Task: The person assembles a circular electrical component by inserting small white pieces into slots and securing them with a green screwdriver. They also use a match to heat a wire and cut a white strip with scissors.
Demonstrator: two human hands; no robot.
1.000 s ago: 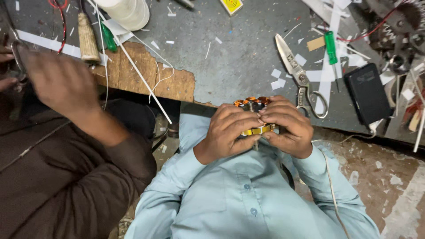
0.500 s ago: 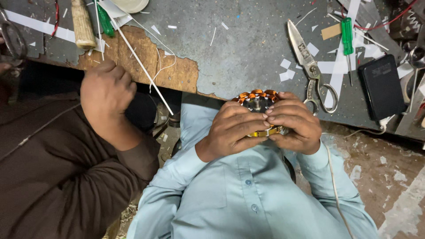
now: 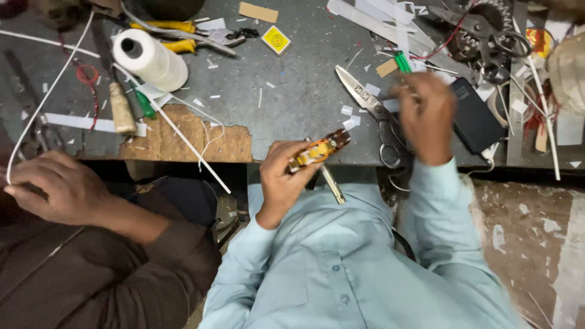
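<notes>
My left hand (image 3: pixel 281 183) grips a small round motor stator (image 3: pixel 318 150) with copper windings and yellow insulation. It is held edge-on at the bench's front edge. A thin metal rod (image 3: pixel 334 184) pokes out below it. My right hand (image 3: pixel 426 116) is out on the grey bench (image 3: pixel 292 103), fingers curled over the lower end of a green-handled tool (image 3: pixel 402 61). Large scissors (image 3: pixel 372 109) lie just left of this hand and a black box (image 3: pixel 475 119) just right of it.
A co-worker in brown at the left holds a white cord in one hand (image 3: pixel 58 189). On the bench are a white thread spool (image 3: pixel 149 61), yellow-handled pliers (image 3: pixel 177 33), a wooden-handled tool (image 3: pixel 122 109), paper strips, a gear and wires (image 3: pixel 487 30). The bench edge is chipped (image 3: pixel 195 143).
My right hand left the stator and reached forward to the green-handled tool. My left hand now holds the stator alone, tilted on edge. The co-worker's hand drew back off the bench.
</notes>
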